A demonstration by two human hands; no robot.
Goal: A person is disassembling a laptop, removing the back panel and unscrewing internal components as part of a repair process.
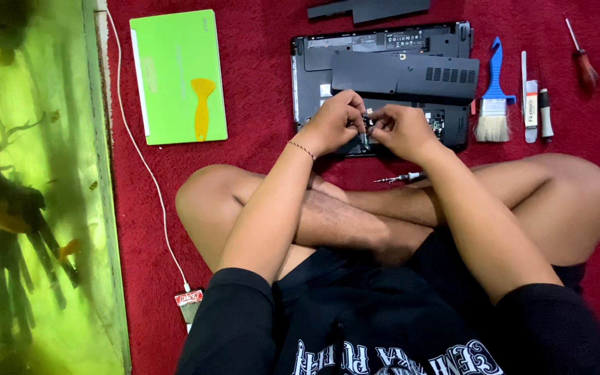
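A black laptop [383, 48] lies upside down on the red carpet [258, 153], with a loose black cover panel [404, 75] resting on its base. My left hand [335, 123] and my right hand [401, 130] meet over the near edge of the laptop. Their fingertips pinch at a small part between them, which is too small to make out. A thin bracelet circles my left wrist. A small screwdriver [398, 178] lies on the carpet just in front of my crossed legs.
A green closed laptop [168, 83] with a yellow pry tool [202, 104] on it lies at the left. A blue-handled brush [494, 97], a white tool [530, 104], a pen-like tool [545, 111] and a red-handled screwdriver [583, 66] lie at the right. A white cable [147, 173] runs beside a fish tank [36, 187].
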